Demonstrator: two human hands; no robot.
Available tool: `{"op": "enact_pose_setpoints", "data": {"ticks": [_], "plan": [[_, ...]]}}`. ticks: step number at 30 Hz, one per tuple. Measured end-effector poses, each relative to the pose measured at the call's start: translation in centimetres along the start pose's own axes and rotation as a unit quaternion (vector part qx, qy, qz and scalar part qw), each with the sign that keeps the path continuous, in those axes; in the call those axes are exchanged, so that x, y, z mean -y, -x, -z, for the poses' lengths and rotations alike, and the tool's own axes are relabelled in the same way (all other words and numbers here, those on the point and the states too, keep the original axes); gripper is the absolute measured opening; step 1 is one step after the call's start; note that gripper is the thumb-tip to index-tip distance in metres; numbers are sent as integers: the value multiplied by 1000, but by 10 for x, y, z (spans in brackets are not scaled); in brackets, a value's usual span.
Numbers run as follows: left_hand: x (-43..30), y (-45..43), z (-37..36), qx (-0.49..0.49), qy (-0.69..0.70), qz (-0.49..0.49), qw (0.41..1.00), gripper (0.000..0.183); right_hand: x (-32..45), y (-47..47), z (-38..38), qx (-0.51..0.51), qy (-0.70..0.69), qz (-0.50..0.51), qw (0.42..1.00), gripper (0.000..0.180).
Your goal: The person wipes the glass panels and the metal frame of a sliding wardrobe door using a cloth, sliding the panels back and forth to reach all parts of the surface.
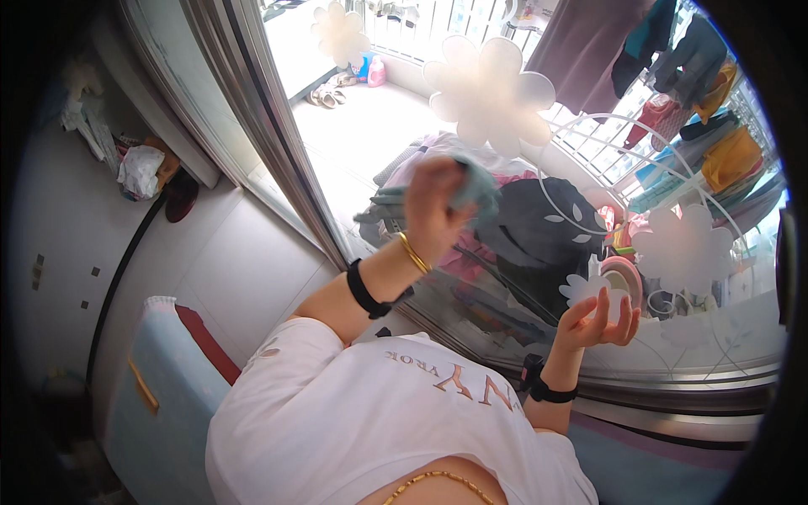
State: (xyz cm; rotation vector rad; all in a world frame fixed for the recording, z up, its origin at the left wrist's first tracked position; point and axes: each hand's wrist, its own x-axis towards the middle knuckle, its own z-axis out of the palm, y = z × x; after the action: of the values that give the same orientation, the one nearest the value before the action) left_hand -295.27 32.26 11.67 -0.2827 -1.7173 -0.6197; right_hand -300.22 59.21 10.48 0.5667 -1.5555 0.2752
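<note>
My left hand [435,202], blurred and wearing a gold bracelet, grips a grey-green cloth [483,192] in front of a glass door panel [650,360] with flower decals. How the cloth meets the glass cannot be told. Behind my left hand shows a heap of clothes, with a dark grey garment [543,211] on its right side. My right hand [600,323] is raised to the right, palm up and empty, its fingers apart and half bent. It is near a small white flower decal [577,289].
A metal door frame [252,101] runs along the left. Beyond the glass, clothes [732,158] hang by a barred window, and shoes [328,96] and a pink bottle [377,72] stand on the floor. A light-blue covered piece of furniture [164,404] is at lower left.
</note>
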Motion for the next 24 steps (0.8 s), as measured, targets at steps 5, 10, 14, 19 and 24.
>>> {"op": "enact_pose_setpoints", "data": {"ticks": [5, 10, 14, 19, 24], "plan": [[33, -10, 19, 151, 17, -123, 981, 26, -2, 0, -1, -14, 2, -1, 1000, 16], [71, -46, 59, -117, -176, -7, 977, 34, -2, -2, 0, -15, 9, 6, 1000, 17], [58, -60, 44, -203, -128, 97, 966, 25, -2, -3, -1, -16, 7, 2, 1000, 17], [6, -42, 10, 1, -5, -63, 998, 27, 1, -5, 1, -16, 12, 2, 1000, 18], [-3, -8, -1, 157, 60, -186, 968, 27, 0, -7, 0, -23, 12, 1, 1000, 16]]}}
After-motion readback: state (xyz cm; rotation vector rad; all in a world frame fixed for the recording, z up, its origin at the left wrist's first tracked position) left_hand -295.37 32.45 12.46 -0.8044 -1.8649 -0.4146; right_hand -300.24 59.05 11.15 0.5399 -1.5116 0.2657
